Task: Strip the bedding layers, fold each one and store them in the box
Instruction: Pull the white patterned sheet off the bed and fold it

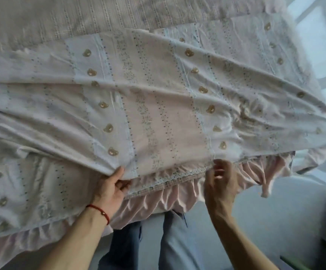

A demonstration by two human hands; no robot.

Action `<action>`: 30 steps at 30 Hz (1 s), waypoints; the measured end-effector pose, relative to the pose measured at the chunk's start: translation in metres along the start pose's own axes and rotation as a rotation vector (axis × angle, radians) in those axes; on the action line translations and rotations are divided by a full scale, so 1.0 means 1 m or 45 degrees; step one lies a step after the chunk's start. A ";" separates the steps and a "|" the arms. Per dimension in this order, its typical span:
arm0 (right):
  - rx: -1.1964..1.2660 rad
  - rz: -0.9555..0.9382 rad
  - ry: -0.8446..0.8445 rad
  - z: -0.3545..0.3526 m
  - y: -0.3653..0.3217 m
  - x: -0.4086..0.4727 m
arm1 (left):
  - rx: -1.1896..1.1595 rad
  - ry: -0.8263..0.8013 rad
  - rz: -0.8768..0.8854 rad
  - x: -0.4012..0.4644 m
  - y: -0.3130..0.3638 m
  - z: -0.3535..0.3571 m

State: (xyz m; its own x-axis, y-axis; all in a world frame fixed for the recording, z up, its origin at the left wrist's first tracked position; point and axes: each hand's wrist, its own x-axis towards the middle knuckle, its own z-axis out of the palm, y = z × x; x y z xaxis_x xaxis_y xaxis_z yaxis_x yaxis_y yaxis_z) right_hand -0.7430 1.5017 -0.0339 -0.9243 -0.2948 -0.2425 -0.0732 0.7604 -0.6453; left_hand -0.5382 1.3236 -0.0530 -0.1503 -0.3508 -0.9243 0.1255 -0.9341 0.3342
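I see the pale pink and white striped cotton sheet with small brown bear motifs [158, 106] spread across the bed, rumpled into long diagonal folds, its pink ruffled hem [158, 199] hanging over the near edge. Beyond it lies a checked pinkish woven blanket [99, 16]. My left hand [111, 190], a red string bracelet [99, 211] on its wrist, grips a bunch of the sheet's edge. My right hand [220, 182] has curled fingers at the trim; whether it holds, I cannot tell.
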 end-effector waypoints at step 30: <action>0.924 0.854 -0.048 0.072 -0.031 -0.052 | 0.005 0.144 0.118 -0.011 0.027 -0.106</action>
State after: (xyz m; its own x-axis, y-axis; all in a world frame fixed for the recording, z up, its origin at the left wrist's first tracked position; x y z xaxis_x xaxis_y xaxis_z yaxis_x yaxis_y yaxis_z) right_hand -0.6660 1.4518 -0.0530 -0.6769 0.0394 -0.7350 0.7203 0.2412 -0.6504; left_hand -0.4290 1.3090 -0.0539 -0.0269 -0.4264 -0.9041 0.1296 -0.8983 0.4198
